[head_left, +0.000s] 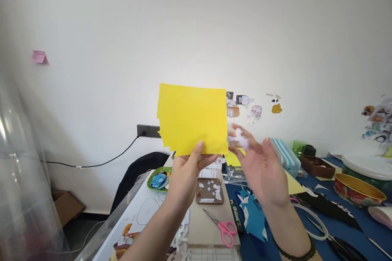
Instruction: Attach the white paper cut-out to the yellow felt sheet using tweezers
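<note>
While the left hand (183, 173) holds a yellow sheet (192, 120) upright against the backdrop of a white wall (196, 28), the right hand (265, 175) is raised just beside the sheet's right edge. The sheet is up in the air at the centre of the view, above the tabletop (254, 248), its broad face turned to the wearer. It reaches upward from the left fingers, which grip it by the bottom edge, thumb in front and the others behind. The right fingers are parted and loosely curved, their tips pointing toward the sheet; whether they touch its edge cannot be told. A small white scrap (243, 140) shows among them, too blurred to say if it is held.

The sheet is plain, bright yellow and smooth, roughly square, with no clear long axis. Its top and right edges run fairly straight, while the left side and lower left corner are cut into uneven steps and notches.

Below the hands are a brown tray (200, 200) bearing small pale cut-outs, pink-handled scissors (227, 232) with their points toward the upper left, and, farther left, a green tray (149, 181) with blue pieces.
</note>
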A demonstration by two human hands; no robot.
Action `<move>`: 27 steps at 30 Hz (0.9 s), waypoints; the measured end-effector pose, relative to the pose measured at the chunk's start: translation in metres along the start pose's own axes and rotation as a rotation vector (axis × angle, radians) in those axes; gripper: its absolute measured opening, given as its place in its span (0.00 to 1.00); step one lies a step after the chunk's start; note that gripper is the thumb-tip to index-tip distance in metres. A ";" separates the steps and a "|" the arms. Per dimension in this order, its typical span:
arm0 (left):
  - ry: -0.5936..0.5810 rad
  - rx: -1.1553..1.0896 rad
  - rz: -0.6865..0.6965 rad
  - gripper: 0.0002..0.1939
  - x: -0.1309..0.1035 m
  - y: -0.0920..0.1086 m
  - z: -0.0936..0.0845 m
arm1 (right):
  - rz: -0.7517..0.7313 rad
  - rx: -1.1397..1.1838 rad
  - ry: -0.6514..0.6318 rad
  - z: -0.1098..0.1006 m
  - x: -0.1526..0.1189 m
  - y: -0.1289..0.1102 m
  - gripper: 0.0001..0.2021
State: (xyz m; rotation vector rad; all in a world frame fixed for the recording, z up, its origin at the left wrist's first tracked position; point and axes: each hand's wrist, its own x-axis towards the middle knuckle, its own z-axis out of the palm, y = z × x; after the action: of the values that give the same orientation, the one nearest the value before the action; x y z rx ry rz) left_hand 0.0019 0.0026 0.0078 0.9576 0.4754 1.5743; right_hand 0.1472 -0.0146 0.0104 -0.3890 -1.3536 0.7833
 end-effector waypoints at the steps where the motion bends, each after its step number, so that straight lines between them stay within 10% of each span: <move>1: 0.009 -0.014 0.023 0.16 -0.001 0.003 0.001 | 0.022 0.017 -0.040 0.004 -0.001 0.003 0.24; 27: -0.016 0.012 0.034 0.16 -0.009 0.018 0.002 | -0.040 -0.226 -0.034 0.008 -0.009 0.024 0.20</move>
State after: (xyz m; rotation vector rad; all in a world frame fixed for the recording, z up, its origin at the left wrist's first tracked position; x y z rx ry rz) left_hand -0.0082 -0.0104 0.0198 0.9913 0.4605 1.5945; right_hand 0.1324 -0.0062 -0.0100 -0.5256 -1.4830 0.6078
